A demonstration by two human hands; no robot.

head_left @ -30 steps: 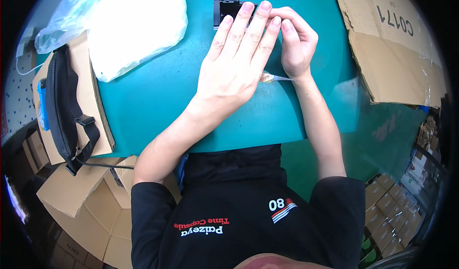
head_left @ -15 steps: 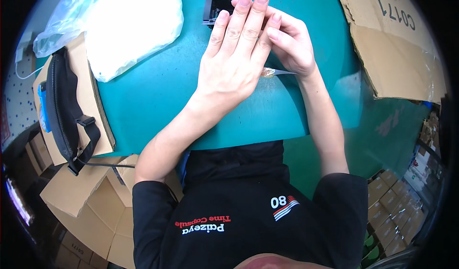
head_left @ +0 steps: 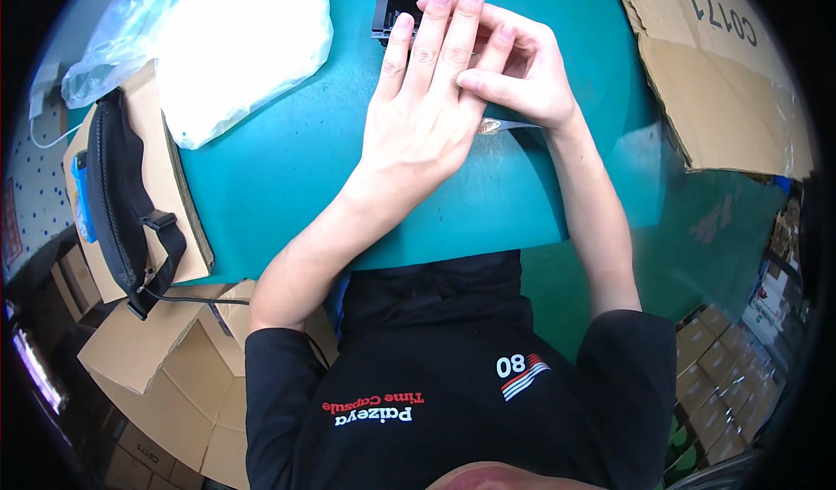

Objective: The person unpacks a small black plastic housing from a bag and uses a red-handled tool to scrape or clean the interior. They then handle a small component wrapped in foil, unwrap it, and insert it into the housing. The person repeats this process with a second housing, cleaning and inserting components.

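My left hand (head_left: 416, 111) lies back upward over the far part of the table, fingers stretched and slightly spread, its thumb hidden beneath. My right hand (head_left: 527, 76) meets it from the right. The right thumb rests across the left hand near the base of the index finger, and the other fingers curl behind it; one fingertip shows close to the black part. Whatever lies under the two hands is hidden. Just beyond the left fingertips is a black plastic frame-like part (head_left: 383, 13) with a recessed middle, partly covered by the fingers. A small clear plastic piece (head_left: 498, 126) lies between the wrists.
A large white plastic bag (head_left: 248, 50) fills the table's far left, beside clear film (head_left: 117, 54). A black belt pouch (head_left: 122, 198) lies on cardboard at the left edge. Cardboard (head_left: 723, 81) covers the right side. An open carton (head_left: 174, 368) stands below left.
My right thumb has moved left and nearer to me, from beside the left index finger to across its base. The left hand has barely moved. The view has shifted slightly.
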